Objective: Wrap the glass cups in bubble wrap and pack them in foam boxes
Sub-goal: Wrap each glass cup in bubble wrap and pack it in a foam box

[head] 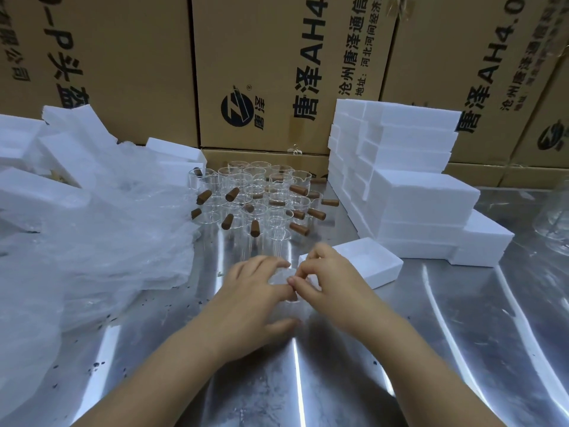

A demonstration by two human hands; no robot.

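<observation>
A small bundle of bubble wrap (281, 280) lies on the steel table between my hands, a glass cup inside it barely showing. My left hand (255, 295) curls round the bundle from the left, thumb underneath. My right hand (323, 278) pinches the wrap's upper edge from the right. Just behind my right hand stands an open foam box (381, 266), nothing visible inside. Several bare glass cups (261, 198) with brown wooden handles stand grouped further back.
A heap of loose bubble wrap (92, 241) covers the table's left side, with foam pieces (61, 143) behind it. A stack of foam boxes (409, 186) rises at the right. Cardboard cartons (277, 72) wall off the back. A large glass vessel (557, 223) sits at the far right edge.
</observation>
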